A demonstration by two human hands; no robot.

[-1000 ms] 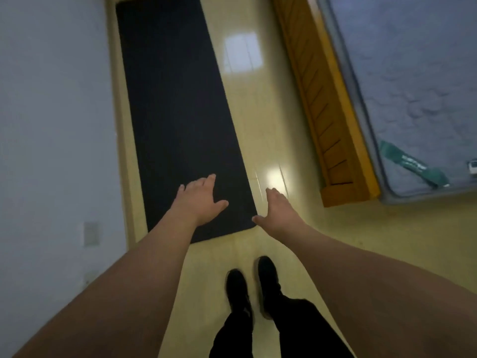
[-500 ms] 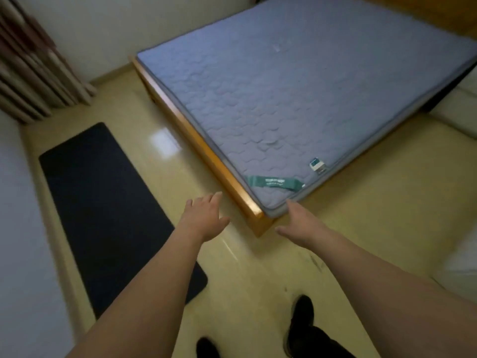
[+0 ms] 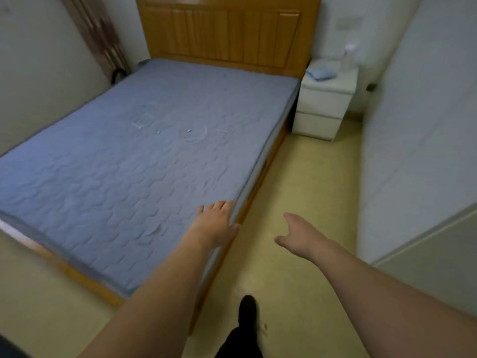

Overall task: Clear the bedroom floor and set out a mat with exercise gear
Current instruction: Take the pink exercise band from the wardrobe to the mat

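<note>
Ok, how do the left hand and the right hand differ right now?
The left hand shows over the mattress corner, back up, fingers fairly straight; whether it touches the fabric is unclear. The right hand is out over the bare yellow floor in the aisle beside the bed, turned more edge-on, thumb spread. The left reaches further forward than the right. Both are open and hold nothing.

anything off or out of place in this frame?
Nothing stands out. The mattress sits square in its wooden frame, bare, with faint pale ring marks near the middle. The nightstand carries a folded blue cloth. Left hand and right hand are open, holding nothing.
</note>
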